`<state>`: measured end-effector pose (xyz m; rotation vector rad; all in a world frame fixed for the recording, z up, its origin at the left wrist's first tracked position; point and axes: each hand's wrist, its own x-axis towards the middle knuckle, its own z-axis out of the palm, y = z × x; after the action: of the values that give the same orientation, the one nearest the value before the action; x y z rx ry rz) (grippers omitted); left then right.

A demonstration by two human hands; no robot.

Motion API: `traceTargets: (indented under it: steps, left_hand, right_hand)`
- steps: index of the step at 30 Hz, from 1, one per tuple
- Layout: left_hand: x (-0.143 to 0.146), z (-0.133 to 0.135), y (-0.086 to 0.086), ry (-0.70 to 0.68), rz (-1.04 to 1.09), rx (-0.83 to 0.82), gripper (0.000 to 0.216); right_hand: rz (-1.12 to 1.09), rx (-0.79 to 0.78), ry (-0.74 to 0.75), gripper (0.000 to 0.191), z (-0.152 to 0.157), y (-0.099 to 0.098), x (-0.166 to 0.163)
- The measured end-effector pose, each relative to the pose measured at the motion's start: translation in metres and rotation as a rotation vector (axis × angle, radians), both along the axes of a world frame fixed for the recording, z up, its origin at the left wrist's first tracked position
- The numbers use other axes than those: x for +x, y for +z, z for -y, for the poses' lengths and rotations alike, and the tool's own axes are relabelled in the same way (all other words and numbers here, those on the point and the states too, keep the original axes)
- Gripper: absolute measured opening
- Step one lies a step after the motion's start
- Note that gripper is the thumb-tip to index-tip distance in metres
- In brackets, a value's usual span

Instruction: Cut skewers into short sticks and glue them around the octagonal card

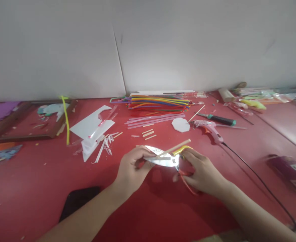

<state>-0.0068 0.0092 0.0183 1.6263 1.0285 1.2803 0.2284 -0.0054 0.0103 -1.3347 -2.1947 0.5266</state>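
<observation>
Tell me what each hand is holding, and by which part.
Right hand grips the shears by their handles; left hand pinches the wooden stick at its near end.

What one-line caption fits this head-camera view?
Right hand sets scissors to a wooden stick held in the left hand, over a red table.

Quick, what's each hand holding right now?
Left hand: closed, pinching the wooden stick.
Right hand: closed on the scissors.
</observation>
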Motion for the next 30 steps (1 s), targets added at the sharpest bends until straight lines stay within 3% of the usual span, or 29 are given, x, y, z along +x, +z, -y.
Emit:
traceTargets:
  steps: [6,14,22,30]
  left_hand:
    - [0.007,0.009,0.0,-0.041,0.012,0.097,0.007]
    - [0.012,0.012,0.011,-0.047,-0.049,0.134,0.01]
    - [0.011,0.009,0.015,-0.082,-0.038,0.127,0.008]
    - [0.006,0.01,0.005,-0.115,-0.104,0.146,0.013]
  right_hand:
    - [0.136,0.019,-0.033,0.015,0.001,-0.001,-0.004]
    - [0.101,0.097,0.055,0.018,0.001,0.003,-0.008]
    - [0.124,0.025,0.0,0.02,0.006,-0.001,-0.005]
    - [0.091,-0.097,-0.003,0.018,0.007,-0.003,-0.005]
